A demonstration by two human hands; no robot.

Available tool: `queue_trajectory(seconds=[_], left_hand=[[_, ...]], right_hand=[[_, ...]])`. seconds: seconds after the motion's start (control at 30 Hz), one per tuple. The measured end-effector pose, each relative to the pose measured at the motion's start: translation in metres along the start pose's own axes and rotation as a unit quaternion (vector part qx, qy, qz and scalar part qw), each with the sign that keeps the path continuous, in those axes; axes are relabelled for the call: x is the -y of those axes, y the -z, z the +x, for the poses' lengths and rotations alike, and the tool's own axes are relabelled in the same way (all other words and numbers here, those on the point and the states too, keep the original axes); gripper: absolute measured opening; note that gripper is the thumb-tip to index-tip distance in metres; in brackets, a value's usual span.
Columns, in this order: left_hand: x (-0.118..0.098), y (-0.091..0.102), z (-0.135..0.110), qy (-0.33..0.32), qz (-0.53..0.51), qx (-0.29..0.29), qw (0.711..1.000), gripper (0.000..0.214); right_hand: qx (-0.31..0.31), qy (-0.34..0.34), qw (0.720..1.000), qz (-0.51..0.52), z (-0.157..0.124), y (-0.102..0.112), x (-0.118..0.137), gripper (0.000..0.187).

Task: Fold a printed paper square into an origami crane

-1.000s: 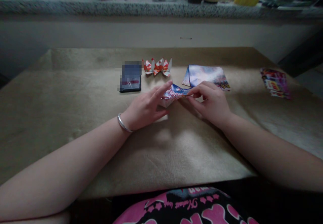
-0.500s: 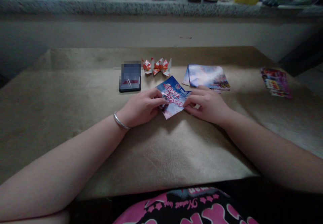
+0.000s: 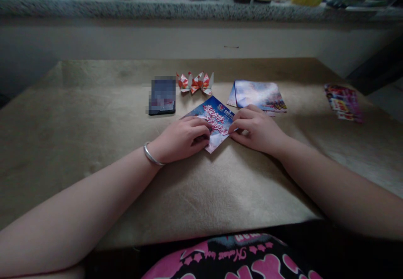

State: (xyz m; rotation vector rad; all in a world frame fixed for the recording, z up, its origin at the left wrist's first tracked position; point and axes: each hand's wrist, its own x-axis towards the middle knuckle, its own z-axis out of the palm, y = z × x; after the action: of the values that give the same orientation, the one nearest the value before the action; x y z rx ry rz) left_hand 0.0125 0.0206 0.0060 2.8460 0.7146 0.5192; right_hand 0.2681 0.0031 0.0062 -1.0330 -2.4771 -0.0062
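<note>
Printed paper (image 3: pixel 218 121) clamped in left hand (image 3: pixel 182 138) and right hand (image 3: pixel 260 130); phone (image 3: pixel 163 96), origami pieces (image 3: pixel 195 82), paper stack (image 3: pixel 260 95) beyond.

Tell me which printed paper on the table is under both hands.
The blue sheet with red lettering, under left hand and right hand; the stack and leaflet lie untouched.

Gripping blue paper (image 3: pixel 216 119) at both sides with left hand (image 3: pixel 181 138) and right hand (image 3: pixel 260 130) on table (image 3: pixel 94 115); beyond, phone (image 3: pixel 163 96), folded paper figures (image 3: pixel 195 82), stack of sheets (image 3: pixel 260 94).
</note>
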Motion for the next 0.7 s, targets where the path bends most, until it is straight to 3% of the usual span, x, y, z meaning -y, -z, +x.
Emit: queue_trajectory(seconds=[0.2,0.5,0.7], left_hand=[[-0.001,-0.001,0.0,-0.003,0.014,0.023,1.0,0.028],[-0.002,-0.001,0.0,0.001,0.012,0.034,0.999,0.029],[-0.004,0.0,0.0,-0.002,0.031,0.029,0.999,0.03]], right_hand=[[-0.025,-0.011,0.997,0.067,0.004,-0.004,0.001,0.005],[-0.039,-0.074,0.993,0.088,0.006,-0.015,0.0,0.001],[-0.083,-0.127,0.982,0.11,0.006,-0.017,0.0,0.002]])
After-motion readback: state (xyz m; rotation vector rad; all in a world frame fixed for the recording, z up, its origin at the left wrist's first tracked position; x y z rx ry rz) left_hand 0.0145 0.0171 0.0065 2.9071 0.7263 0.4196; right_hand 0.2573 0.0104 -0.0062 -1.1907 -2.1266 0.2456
